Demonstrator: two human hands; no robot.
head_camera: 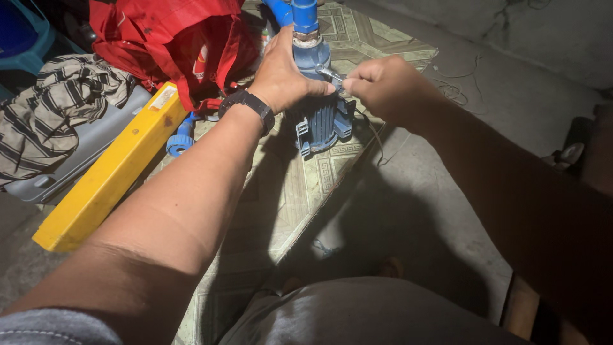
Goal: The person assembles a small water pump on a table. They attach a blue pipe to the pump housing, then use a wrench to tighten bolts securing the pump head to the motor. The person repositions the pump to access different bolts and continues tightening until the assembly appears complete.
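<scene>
1. The left hand (pixel 281 76), arm outstretched, clasps the top of the 1 blue pump (pixel 319 118) standing on the patterned mat (pixel 300 185).
2. The right hand (pixel 383 89) pinches 1 small wrench (pixel 329 75) against the pump, just beside the left fingers.
3. The mat edge runs below the right hand; bare concrete floor (pixel 434 198) opens rightward.
4. Left of the grip: 1 yellow bar (pixel 108 172), 1 red bag (pixel 172 45).

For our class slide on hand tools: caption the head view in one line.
Left hand steadies a blue pump while the right hand works a small metal wrench at its top.
</scene>
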